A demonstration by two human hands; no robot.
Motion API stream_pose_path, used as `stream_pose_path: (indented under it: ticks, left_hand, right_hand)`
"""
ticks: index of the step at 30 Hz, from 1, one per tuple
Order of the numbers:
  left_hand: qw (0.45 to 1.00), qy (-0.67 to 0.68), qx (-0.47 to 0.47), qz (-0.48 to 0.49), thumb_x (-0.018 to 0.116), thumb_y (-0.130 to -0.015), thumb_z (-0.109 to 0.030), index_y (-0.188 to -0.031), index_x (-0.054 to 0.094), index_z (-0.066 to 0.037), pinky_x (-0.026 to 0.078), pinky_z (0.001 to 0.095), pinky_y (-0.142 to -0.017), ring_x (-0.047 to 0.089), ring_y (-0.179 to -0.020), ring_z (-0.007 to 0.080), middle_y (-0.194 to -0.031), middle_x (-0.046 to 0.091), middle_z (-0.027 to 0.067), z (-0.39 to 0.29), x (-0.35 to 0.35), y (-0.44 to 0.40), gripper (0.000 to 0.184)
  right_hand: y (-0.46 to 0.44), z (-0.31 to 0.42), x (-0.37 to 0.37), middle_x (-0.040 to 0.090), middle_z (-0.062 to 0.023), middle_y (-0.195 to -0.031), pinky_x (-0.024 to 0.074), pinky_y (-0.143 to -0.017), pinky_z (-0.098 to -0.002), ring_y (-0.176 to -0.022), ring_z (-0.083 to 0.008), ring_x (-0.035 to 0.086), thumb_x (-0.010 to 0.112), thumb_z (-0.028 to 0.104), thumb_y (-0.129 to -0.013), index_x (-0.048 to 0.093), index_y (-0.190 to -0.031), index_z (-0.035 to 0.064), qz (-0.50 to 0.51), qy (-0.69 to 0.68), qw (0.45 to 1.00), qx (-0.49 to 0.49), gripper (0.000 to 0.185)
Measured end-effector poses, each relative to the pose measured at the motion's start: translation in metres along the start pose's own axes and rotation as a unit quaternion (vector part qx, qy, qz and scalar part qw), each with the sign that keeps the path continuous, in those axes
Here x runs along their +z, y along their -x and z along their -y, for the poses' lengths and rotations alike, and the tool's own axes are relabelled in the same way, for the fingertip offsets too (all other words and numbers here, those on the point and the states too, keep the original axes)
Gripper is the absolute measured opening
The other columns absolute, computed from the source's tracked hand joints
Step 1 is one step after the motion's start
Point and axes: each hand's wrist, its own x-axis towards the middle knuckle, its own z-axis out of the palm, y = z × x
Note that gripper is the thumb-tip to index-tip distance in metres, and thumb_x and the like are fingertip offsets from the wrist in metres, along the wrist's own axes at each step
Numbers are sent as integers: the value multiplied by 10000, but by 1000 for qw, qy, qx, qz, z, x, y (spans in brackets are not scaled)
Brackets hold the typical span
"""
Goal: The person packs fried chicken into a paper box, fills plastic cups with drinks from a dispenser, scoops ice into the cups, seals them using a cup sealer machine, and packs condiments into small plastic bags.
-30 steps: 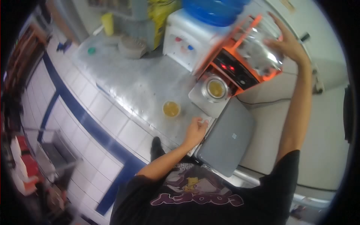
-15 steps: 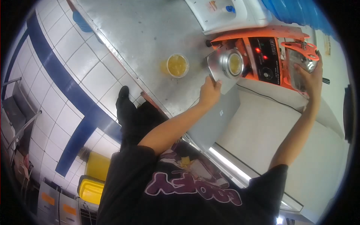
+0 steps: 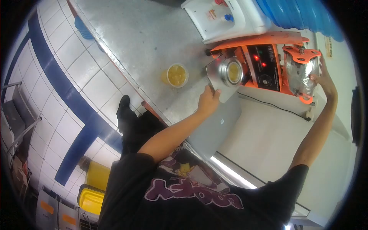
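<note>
An orange cup sealing machine [image 3: 264,78] with lit red lights stands on the steel table. My left hand [image 3: 209,100] is closed on the near edge of its metal cup tray [image 3: 226,90], which is slid out. In the tray's round holder sits a cup with yellow contents [image 3: 234,72]. My right hand [image 3: 325,82] is at the roll of clear sealing film [image 3: 301,74] on the machine's top, thumb on the film and fingers along its far side. Another clear cup [image 3: 177,75] of yellow drink, seemingly with ice, stands apart on the table.
A white water dispenser [image 3: 245,19] with a blue bottle [image 3: 299,13] stands beyond the machine. A grey flat panel [image 3: 216,126] lies near my left forearm. A black cable [image 3: 274,103] runs behind. The steel table [image 3: 134,34] ends at a floor-side edge.
My right hand has shifted outward around the film roll, uncovering more of it. My left hand stays on the tray. The whole view has moved slightly.
</note>
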Motion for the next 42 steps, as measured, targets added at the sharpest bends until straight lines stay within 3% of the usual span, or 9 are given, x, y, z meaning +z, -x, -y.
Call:
stream_pose_path:
  ticks: [1,3,9,12,15,23,32,34,42]
  left_hand:
    - [1000,0,15,1,625,-973,-316,-1088,513,43,539,339,-667,710,-722,239,-851,663,150,3,0,-1,393]
    - [1000,12,-1,6,625,-967,-315,-1054,509,33,524,399,-703,694,-775,323,-861,670,189,-3,-3,2,377]
    - [1000,2,-9,8,620,-970,-322,-996,499,21,513,445,-720,686,-791,368,-842,675,211,-7,-5,5,365]
    - [1000,17,10,0,622,-972,-323,-978,494,20,519,430,-688,692,-741,342,-809,676,197,-6,-2,7,367]
    - [1000,10,19,-4,626,-973,-322,-970,491,19,523,410,-657,695,-699,318,-781,676,186,-8,-2,7,366]
    - [1000,12,20,10,625,-977,-323,-992,508,15,530,370,-673,698,-715,254,-785,679,149,-15,-8,9,358]
    - [997,42,30,60,629,-984,-308,-1118,542,24,545,341,-704,696,-789,204,-903,673,129,-15,25,-30,369]
    - [991,37,-53,119,570,-1030,-288,-1302,506,17,542,355,-909,643,-1066,209,-1229,617,148,-21,40,-53,414]
    - [978,71,-105,168,584,-1020,-327,-1383,435,-36,527,355,-832,662,-1062,222,-1248,611,103,-50,97,-111,489]
  right_hand:
    - [-5,-7,2,603,-115,-1189,469,-938,-340,-1044,-221,590,828,345,-700,162,-1610,104,14,-31,999,1,1154]
    - [-13,-18,8,628,-130,-1188,473,-928,-333,-1023,-214,602,814,318,-700,147,-1610,88,120,-115,984,68,1151]
    - [23,50,64,657,-169,-1154,493,-919,-422,-1127,-272,631,847,232,-708,319,-1521,63,-24,-104,989,104,984]
    - [23,49,93,618,-229,-1217,497,-910,-470,-1114,-426,603,885,256,-636,452,-1359,41,-231,133,963,-45,870]
    - [34,79,107,611,-228,-1233,489,-925,-473,-1129,-419,595,892,255,-621,458,-1358,38,-299,179,937,5,882]
    - [27,57,93,589,-231,-1273,468,-962,-476,-1192,-411,559,901,261,-604,445,-1395,36,-243,101,964,-21,940]
    - [37,62,105,592,-229,-1242,502,-885,-496,-1100,-415,604,883,282,-617,422,-1422,83,-330,218,918,-15,949]
    - [37,70,103,598,-223,-1238,491,-897,-491,-1097,-417,598,889,281,-609,432,-1418,78,-331,190,924,5,950]
    - [37,60,109,591,-145,-1055,481,-821,-478,-979,-367,607,890,249,-571,452,-1416,125,-396,171,902,-4,959]
